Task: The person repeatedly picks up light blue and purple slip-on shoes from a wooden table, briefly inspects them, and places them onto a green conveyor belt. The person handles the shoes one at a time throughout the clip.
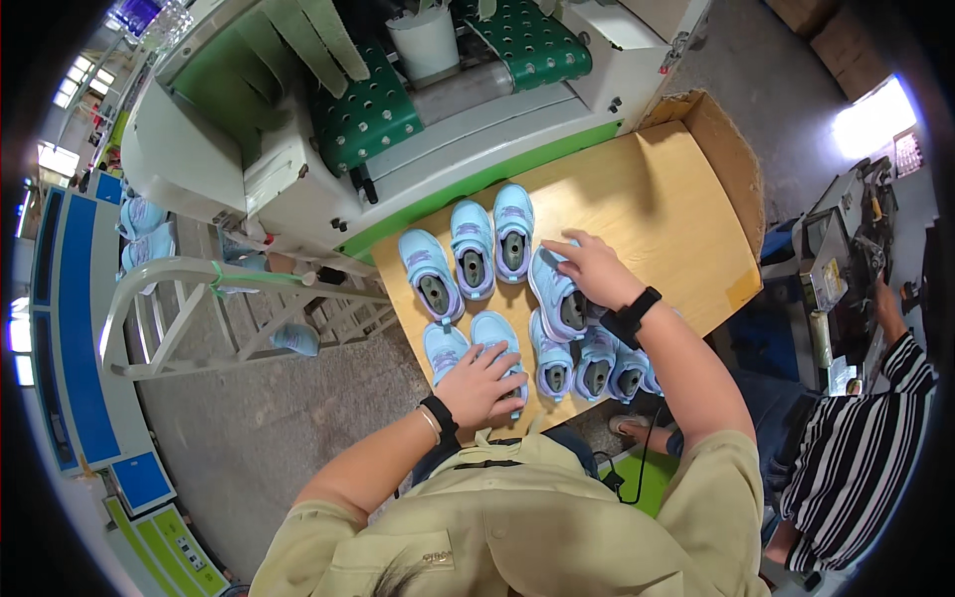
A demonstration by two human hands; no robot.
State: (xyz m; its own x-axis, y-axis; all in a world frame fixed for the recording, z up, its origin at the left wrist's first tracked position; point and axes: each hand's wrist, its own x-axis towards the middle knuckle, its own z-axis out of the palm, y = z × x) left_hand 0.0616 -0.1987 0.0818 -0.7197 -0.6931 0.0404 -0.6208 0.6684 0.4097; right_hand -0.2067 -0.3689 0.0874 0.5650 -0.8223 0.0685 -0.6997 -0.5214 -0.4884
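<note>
Light-blue and lilac sneakers stand in rows on a tan tabletop (647, 189). My right hand (597, 269) is closed on a tilted sneaker (549, 289), its fingers over the upper and the palm side hidden. That sneaker overlaps the ones behind its heel. My left hand (479, 386) lies with fingers spread across a near-left sneaker (494, 330), covering much of its opening. Beside it stands another sneaker (445, 348), partly behind the hand. Farther up are three sneakers, including a left one (430, 274), a middle one (472, 249) and a right one (513, 234).
Beyond the tabletop is a white machine with a green perforated belt (542, 50). A cardboard flap (721, 169) edges the right side. Several sneakers (595, 363) line the near edge. At left stands a metal rack (199, 289); at right, a person in a striped shirt (856, 458).
</note>
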